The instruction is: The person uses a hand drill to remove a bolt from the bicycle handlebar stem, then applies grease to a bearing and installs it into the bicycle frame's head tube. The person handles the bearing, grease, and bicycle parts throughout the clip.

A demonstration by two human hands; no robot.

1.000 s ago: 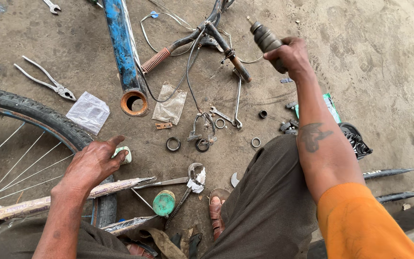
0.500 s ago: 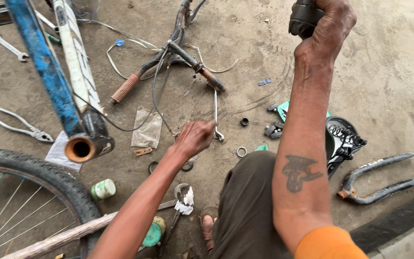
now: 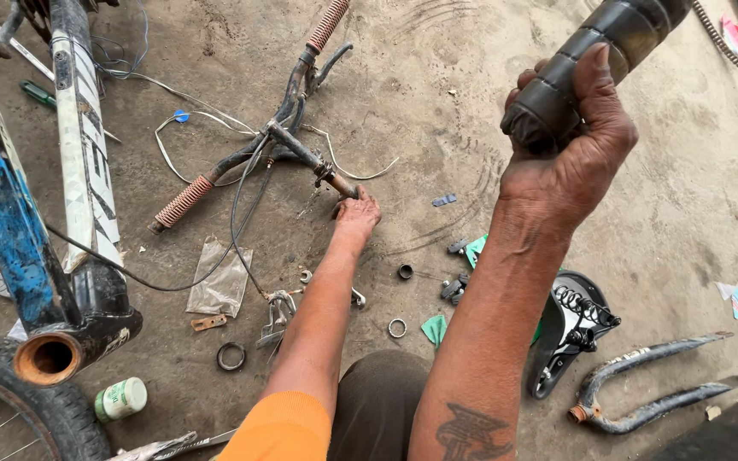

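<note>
Grip (image 3: 595,64) clamped in my right hand (image 3: 570,158) — raised clear | left hand (image 3: 356,213) — fingers curled at handlebar stem (image 3: 313,162), floor-level reach.

I work on a bare, dusty concrete floor (image 3: 489,102). Directly on it lie the handlebar (image 3: 249,145) with its cables, the blue bicycle frame (image 3: 10,213), a saddle (image 3: 570,329) turned on its side, a fork (image 3: 651,393), a clear plastic bag (image 3: 219,277), a small green-capped bottle (image 3: 120,399), and several loose rings and bolts near my knee.
</note>
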